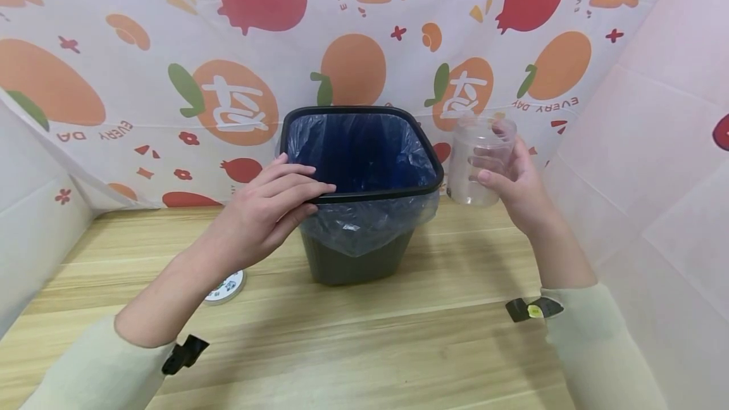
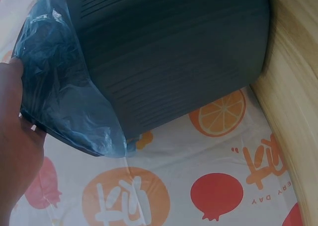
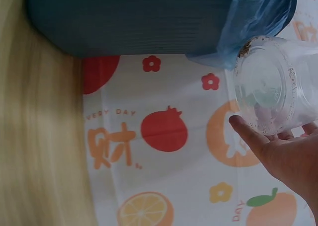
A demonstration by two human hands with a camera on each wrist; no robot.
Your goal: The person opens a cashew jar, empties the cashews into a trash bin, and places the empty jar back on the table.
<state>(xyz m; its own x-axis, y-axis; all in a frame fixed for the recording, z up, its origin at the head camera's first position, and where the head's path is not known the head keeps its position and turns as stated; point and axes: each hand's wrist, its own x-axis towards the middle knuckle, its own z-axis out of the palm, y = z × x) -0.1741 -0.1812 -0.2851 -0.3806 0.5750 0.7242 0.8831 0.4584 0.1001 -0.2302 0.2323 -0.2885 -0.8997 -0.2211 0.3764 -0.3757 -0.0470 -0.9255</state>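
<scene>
A dark trash bin (image 1: 355,261) lined with a translucent plastic bag (image 1: 364,226) stands upright on the table against the back sheet. My left hand (image 1: 273,201) holds its rim at the front left corner, fingers over the edge and thumb on the outer side. To the right of the bin, my right hand (image 1: 521,188) grips a clear plastic jar (image 1: 473,185) raised above the table. Some brown residue clings to the jar's base (image 3: 266,84), seen in the right wrist view. Inside the bin, the bottom is too dark to make out.
A round white lid (image 1: 228,288) with a printed design lies on the wooden table (image 1: 353,359), partly hidden by the left forearm. Behind the bin hangs a fruit-patterned sheet (image 1: 307,55). Pale walls (image 1: 643,163) close in the right side.
</scene>
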